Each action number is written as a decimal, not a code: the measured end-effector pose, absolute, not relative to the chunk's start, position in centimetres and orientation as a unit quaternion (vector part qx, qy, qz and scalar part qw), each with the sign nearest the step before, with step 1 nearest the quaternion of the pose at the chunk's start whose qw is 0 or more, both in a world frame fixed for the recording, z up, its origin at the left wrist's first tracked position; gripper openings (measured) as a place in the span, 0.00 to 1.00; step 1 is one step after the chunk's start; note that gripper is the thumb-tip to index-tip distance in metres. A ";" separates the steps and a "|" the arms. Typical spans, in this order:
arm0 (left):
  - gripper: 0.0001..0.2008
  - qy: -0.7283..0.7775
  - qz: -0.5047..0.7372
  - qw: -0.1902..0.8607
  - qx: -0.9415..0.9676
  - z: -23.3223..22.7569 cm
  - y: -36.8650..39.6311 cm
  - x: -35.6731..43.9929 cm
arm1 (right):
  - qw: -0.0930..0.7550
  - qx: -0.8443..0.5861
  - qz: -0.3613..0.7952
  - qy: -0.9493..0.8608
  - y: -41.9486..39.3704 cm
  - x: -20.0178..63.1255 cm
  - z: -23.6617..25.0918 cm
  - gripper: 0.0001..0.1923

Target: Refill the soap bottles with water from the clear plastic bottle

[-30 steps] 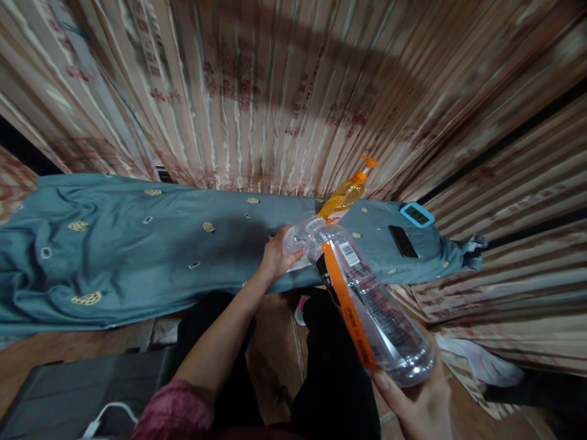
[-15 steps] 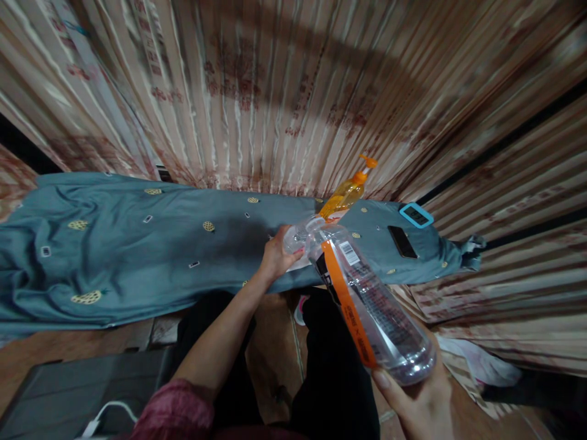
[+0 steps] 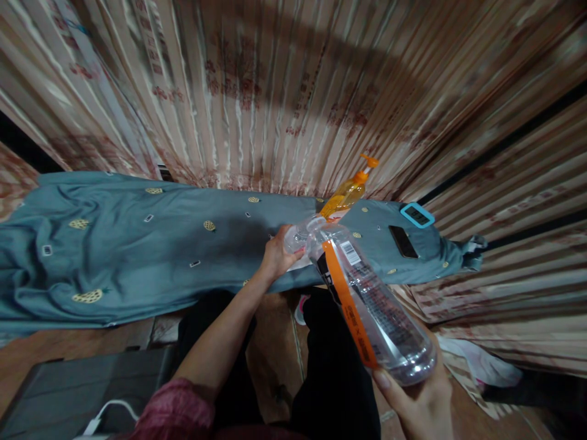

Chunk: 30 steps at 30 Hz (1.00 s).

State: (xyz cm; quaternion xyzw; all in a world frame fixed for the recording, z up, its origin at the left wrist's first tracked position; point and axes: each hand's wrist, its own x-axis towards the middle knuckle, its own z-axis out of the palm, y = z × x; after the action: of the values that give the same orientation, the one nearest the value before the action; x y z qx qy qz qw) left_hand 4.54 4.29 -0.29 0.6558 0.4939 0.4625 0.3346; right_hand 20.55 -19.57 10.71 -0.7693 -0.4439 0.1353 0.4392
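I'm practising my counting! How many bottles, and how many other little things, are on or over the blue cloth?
Bottles: 2, a clear bottle held by both hands, and an orange pump bottle.
Flat gadgets: 2, a blue-framed device and a black phone.
Total: 4

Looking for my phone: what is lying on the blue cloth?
On the blue cloth: a dark phone, a blue-framed device and a pump bottle. The held bottle hides some cloth.

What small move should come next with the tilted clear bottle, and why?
Probably a twist of the left hand at the neck of the clear bottle: its fingers wrap the cap end while the right hand cups the base, tilted above the blue cloth.
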 end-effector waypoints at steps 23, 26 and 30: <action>0.27 0.508 0.443 0.340 0.656 0.8 3.9 4.4 | 0.450 -0.765 0.144 -0.438 -19.6 20.4 10.6 0.40; 0.27 0.505 0.449 0.335 0.657 0.6 3.9 4.4 | 0.445 -0.767 0.143 -0.440 -19.6 20.4 10.5 0.41; 0.26 0.494 0.457 0.339 0.657 0.5 4.0 4.5 | 0.454 -0.766 0.151 -0.429 -19.7 20.4 10.4 0.43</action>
State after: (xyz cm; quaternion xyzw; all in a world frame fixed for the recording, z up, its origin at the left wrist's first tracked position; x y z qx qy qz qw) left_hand 4.45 4.00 0.48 0.6573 0.4943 0.4569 0.3388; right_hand 20.43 -19.71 10.37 -0.7661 -0.4287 0.1510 0.4544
